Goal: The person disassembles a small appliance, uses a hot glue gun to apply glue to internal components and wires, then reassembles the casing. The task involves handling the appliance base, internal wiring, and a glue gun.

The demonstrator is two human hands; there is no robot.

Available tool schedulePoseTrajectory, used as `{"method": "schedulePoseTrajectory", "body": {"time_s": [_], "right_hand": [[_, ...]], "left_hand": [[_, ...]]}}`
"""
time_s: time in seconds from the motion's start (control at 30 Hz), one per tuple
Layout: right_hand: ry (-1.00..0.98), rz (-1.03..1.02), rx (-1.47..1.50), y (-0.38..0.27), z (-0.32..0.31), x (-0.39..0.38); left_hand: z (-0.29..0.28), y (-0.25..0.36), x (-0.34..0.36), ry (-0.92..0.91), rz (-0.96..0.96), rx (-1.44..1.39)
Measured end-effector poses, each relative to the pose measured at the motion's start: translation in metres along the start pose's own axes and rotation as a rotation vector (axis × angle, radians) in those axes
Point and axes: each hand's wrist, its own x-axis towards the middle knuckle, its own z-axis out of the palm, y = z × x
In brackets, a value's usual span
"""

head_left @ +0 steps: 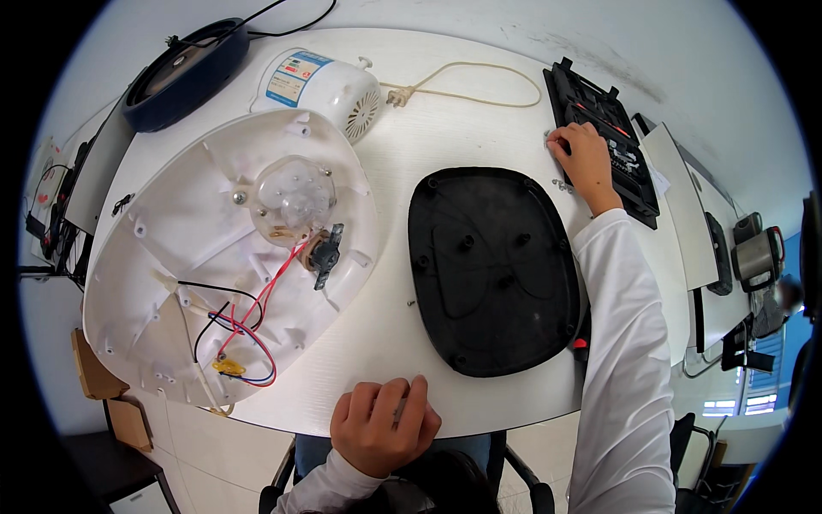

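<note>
My right hand [584, 161] reaches to the near side of an open black tool case [591, 98], fingertips pinched beside small metal screws [560, 185]; what they hold is unclear. My left hand [384, 420] is curled at the front edge, with something small and grey between its fingers, too small to name. Left lies an upturned white plastic housing [145, 283] containing a clear chambered part [293, 193], red, black and blue wires [257, 325] and a dark bracket [325, 255]. A black oval plastic cover [488, 325] with screw posts lies between my hands, a red-tipped tool [580, 347] partly hidden beside it.
A white cylindrical appliance [291, 81] with a beige plug cord [462, 67] and a dark-blue round device [184, 73] stand at the back of the white table [394, 343]. Steel appliances [753, 261] stand on desks at the right, near a blurred person [775, 304].
</note>
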Motion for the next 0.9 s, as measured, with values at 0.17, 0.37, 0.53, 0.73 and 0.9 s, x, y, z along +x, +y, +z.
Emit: {"method": "schedulePoseTrajectory", "body": {"time_s": [0.17, 0.37, 0.53, 0.73, 0.9], "right_hand": [[0.134, 0.130, 0.297, 0.007, 0.008, 0.001], [0.435, 0.391, 0.792, 0.040, 0.021, 0.003], [0.466, 0.551, 1.047, 0.023, -0.025, 0.020], [0.272, 0.280, 1.071, -0.049, -0.170, 0.020], [0.070, -0.366, 0.720, -0.189, -0.202, -0.090]], "left_hand": [[-0.001, -0.001, -0.001, 0.012, 0.009, -0.009], [-0.005, 0.000, 0.001, 0.022, 0.021, -0.030], [-0.005, 0.000, 0.001, 0.048, 0.022, -0.014], [-0.004, 0.005, 0.003, 0.061, 0.021, -0.037], [-0.005, -0.004, -0.005, 0.134, 0.001, -0.071]]}}
